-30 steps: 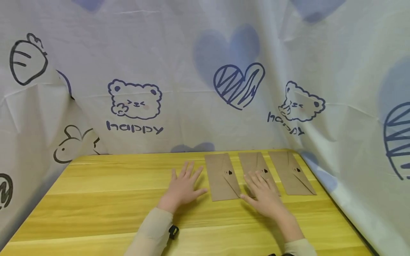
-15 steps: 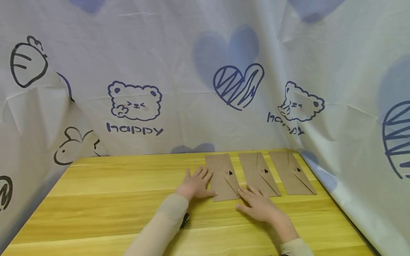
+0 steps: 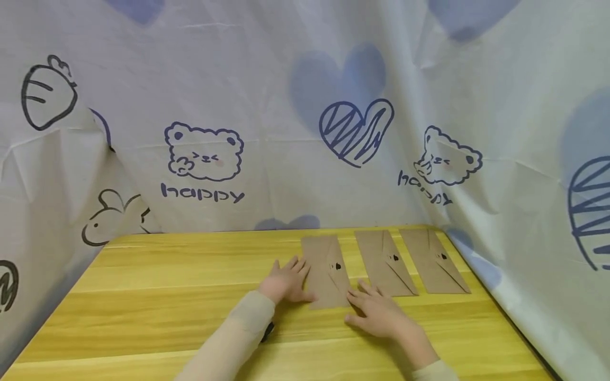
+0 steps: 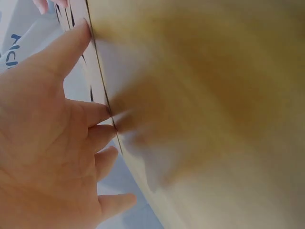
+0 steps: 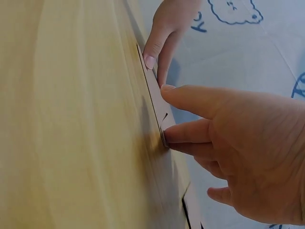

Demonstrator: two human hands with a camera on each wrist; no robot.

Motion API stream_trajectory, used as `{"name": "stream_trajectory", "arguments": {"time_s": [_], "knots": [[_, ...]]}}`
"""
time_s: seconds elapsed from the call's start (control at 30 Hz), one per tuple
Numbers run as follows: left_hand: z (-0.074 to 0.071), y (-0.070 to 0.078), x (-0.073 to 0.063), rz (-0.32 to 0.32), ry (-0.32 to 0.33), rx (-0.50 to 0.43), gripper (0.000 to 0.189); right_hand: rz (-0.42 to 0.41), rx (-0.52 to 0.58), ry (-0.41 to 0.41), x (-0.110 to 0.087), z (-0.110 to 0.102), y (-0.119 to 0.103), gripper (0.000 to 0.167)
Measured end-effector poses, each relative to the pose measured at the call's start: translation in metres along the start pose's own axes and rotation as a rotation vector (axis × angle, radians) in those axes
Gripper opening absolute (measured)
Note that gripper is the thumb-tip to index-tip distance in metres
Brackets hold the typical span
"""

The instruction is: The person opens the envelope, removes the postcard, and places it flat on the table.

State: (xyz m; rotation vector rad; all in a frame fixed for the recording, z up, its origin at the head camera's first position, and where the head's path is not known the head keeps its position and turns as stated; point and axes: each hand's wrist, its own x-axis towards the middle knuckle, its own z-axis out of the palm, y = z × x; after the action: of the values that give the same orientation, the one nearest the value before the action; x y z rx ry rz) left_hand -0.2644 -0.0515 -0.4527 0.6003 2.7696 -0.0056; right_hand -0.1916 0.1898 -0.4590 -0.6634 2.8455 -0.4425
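Three brown paper envelopes with a small black heart mark lie in a row on the table in the head view: the left envelope [image 3: 324, 270], the middle envelope [image 3: 381, 264] and the right envelope [image 3: 431, 264]. My left hand [image 3: 287, 284] touches the left envelope's left edge, thumb and fingers spread. At its lower right corner, the fingertips of my right hand [image 3: 378, 315] rest on the same envelope. In the right wrist view, my right hand [image 5: 252, 148] has its fingers extended onto the envelope [image 5: 153, 90], not curled round it.
The yellow wood-grain table [image 3: 167, 296] reaches to a pale curtain [image 3: 271, 106] with printed bears and hearts at the back and sides. A black wrist strap [image 3: 268, 332] shows beside the left sleeve [image 3: 233, 333].
My right hand has moved left from the middle envelope to the left one. My left hand has come to its left edge. The left envelope has slid slightly left and nearer.
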Motion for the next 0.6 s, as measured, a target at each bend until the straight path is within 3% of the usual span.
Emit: {"name": "stream_trajectory", "arguments": {"time_s": [0.3,0.6], "knots": [[0.007,-0.021,-0.031,0.010,0.009,-0.003,0.091,-0.091,-0.032,-0.037,0.003,0.005,-0.029,0.061],[0.018,-0.049,-0.073,0.014,0.056,-0.085,0.083,-0.178,-0.128,-0.050,0.005,0.018,-0.065,0.060]]}}
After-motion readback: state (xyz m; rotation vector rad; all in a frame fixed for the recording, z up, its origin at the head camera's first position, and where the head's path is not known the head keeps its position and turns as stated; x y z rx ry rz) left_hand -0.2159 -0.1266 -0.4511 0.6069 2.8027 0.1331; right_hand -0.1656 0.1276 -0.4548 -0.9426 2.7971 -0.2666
